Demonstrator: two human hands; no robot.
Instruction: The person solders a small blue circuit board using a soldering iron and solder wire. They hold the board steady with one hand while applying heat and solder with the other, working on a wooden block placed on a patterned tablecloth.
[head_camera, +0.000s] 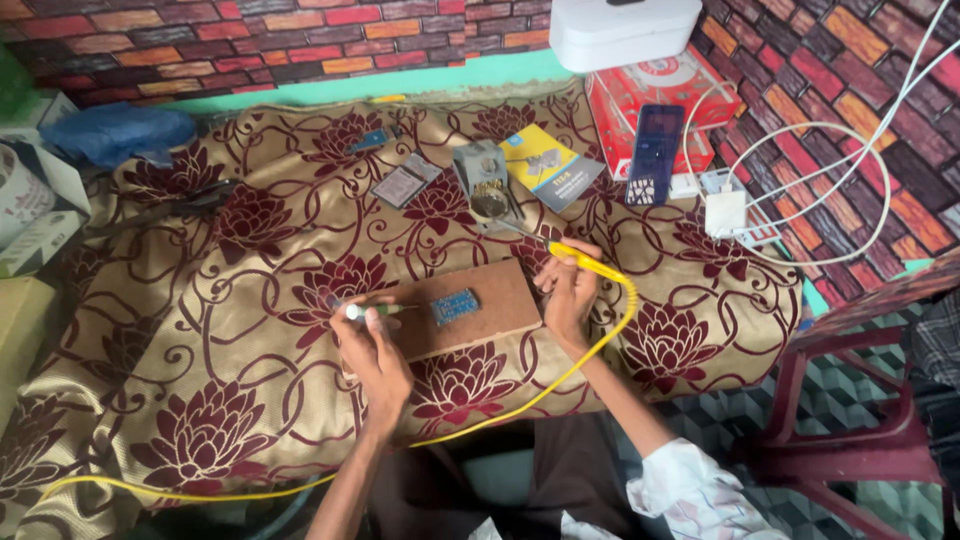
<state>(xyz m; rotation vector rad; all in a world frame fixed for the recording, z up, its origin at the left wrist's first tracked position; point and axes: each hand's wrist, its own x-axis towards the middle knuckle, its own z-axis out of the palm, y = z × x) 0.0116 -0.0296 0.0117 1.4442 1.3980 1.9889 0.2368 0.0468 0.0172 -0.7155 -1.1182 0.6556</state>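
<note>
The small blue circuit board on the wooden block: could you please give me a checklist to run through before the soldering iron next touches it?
1. Blue circuit board lies flat on the wooden block: ok.
2. Right hand grips the yellow soldering iron: ok.
3. Iron tip is at the board: not ok, it points away toward the iron stand.
4. Left hand holds the thin tool beside the board: ok.
5. Yellow cord is clear of the board: ok, it loops below the right forearm.
6. Tip is hot and clean: cannot tell.
</note>
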